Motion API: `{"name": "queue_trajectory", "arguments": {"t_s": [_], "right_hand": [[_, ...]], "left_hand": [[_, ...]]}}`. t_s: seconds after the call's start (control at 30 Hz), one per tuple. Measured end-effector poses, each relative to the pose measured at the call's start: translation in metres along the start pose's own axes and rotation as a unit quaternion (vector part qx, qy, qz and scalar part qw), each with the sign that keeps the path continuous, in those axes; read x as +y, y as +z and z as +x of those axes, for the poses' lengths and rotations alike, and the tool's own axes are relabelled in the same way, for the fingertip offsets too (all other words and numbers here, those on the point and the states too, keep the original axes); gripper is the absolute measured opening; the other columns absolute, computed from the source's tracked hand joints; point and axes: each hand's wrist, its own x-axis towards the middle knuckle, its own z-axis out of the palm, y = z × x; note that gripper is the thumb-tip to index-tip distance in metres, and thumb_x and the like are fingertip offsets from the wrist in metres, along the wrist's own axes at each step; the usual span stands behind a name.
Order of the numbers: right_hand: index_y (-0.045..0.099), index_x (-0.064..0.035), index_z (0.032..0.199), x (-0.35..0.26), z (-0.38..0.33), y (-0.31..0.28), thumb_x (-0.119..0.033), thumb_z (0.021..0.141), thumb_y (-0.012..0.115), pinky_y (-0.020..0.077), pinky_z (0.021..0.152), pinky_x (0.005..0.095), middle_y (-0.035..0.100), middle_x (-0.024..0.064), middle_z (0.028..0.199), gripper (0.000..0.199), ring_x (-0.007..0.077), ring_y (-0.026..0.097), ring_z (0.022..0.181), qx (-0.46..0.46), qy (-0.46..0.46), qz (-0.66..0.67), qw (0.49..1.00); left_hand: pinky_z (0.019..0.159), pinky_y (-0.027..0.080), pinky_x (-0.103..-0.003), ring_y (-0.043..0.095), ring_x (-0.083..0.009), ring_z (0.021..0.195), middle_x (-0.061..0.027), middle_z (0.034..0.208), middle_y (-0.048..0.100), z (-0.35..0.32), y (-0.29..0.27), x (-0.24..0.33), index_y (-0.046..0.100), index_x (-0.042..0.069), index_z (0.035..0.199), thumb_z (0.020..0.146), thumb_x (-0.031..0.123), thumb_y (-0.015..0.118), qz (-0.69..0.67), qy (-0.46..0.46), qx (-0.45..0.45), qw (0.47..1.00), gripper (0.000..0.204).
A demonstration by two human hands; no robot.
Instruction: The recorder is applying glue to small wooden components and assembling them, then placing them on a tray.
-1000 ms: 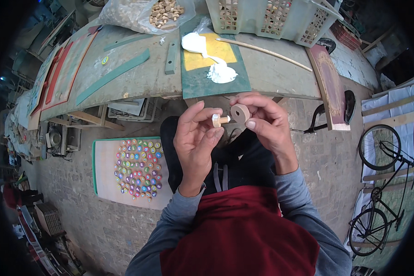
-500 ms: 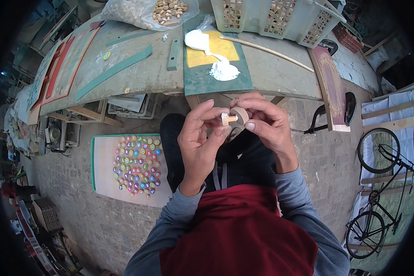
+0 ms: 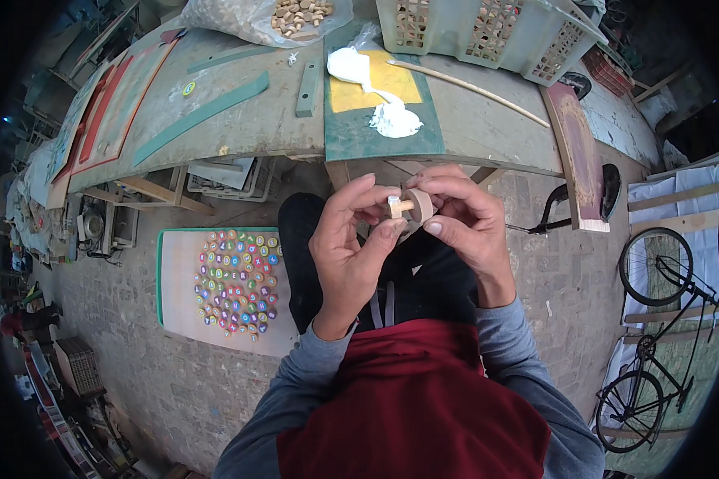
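Observation:
Between the fingers and thumb of my left hand (image 3: 347,243) is a small wooden peg (image 3: 395,207) with a dab of white paste on its wider end. My right hand (image 3: 475,227) pinches a round wooden disc (image 3: 421,206) by its rim. The peg's thin shaft points at the disc and meets it; how deep it sits there I cannot tell. Both hands are above my lap, just off the bench's near edge. Beyond them, a puddle of white paste (image 3: 395,120) lies on a green and yellow board (image 3: 351,142).
On the bench (image 3: 287,140) are a bag of wooden pegs (image 3: 252,20), a plastic crate (image 3: 463,40), a thin stick (image 3: 471,92) and green strips (image 3: 204,120). Left of my legs, a green-edged tray (image 3: 176,319) carries many colourful discs. A purple-faced plank (image 3: 577,156) juts out at right.
The disc now shows more of its edge, and less of the peg's shaft is visible between the two pieces. Both hands stay in nearly the same place; the view has shifted slightly.

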Motion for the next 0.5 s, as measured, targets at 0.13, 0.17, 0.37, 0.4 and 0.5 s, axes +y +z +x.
{"name": "queue_trajectory", "arguments": {"t_s": [0.13, 0.17, 0.37, 0.4, 0.5], "right_hand": [[0.064, 0.0034, 0.119, -0.004, -0.001, 0.003, 0.006, 0.08, 0.071, 0.0494, 0.095, 0.0352, 0.058, 0.0166, 0.121, 0.04, 0.023, 0.059, 0.111, 0.006, -0.024, -0.059, 0.998], [0.064, 0.0034, 0.119, -0.004, -0.001, 0.003, 0.006, 0.08, 0.071, 0.0494, 0.095, 0.0352, 0.058, 0.0166, 0.121, 0.04, 0.023, 0.059, 0.111, 0.006, -0.024, -0.059, 0.998], [0.065, 0.0032, 0.117, -0.006, 0.001, 0.006, 0.004, 0.079, 0.073, 0.0493, 0.092, 0.0324, 0.06, 0.0156, 0.119, 0.039, 0.0212, 0.06, 0.109, -0.01, -0.064, -0.132, 0.989], [0.065, 0.0033, 0.117, -0.005, 0.001, 0.007, 0.003, 0.079, 0.073, 0.0496, 0.091, 0.032, 0.06, 0.0155, 0.118, 0.039, 0.021, 0.06, 0.107, -0.005, -0.05, -0.111, 0.993], [0.065, 0.0037, 0.118, -0.005, -0.001, 0.006, 0.002, 0.079, 0.074, 0.0504, 0.089, 0.0314, 0.06, 0.0153, 0.117, 0.04, 0.0207, 0.061, 0.103, 0.0, -0.029, -0.088, 0.996]], "left_hand": [[0.08, 0.048, -0.028, 0.059, -0.0141, 0.09, -0.0121, 0.108, 0.069, 0.003, -0.003, 0.002, 0.053, -0.002, 0.129, 0.083, 0.001, 0.071, 0.088, 0.05, 0.002, 0.995, 0.05], [0.079, 0.048, -0.028, 0.059, -0.0147, 0.087, -0.0113, 0.106, 0.07, 0.004, -0.004, 0.003, 0.055, -0.001, 0.127, 0.081, 0.002, 0.072, 0.114, 0.062, 0.0, 0.992, 0.05], [0.077, 0.049, -0.029, 0.058, -0.0155, 0.083, -0.0085, 0.104, 0.071, 0.011, -0.008, 0.01, 0.059, 0.0, 0.125, 0.079, 0.002, 0.074, 0.175, 0.126, -0.029, 0.976, 0.048], [0.077, 0.049, -0.029, 0.058, -0.0155, 0.083, -0.0085, 0.104, 0.071, 0.011, -0.008, 0.011, 0.059, 0.0, 0.125, 0.079, 0.002, 0.074, 0.175, 0.126, -0.029, 0.976, 0.048], [0.077, 0.05, -0.028, 0.058, -0.0155, 0.083, -0.0088, 0.103, 0.071, 0.011, -0.011, 0.013, 0.059, 0.001, 0.125, 0.078, 0.002, 0.074, 0.194, 0.131, -0.031, 0.972, 0.05]]}}
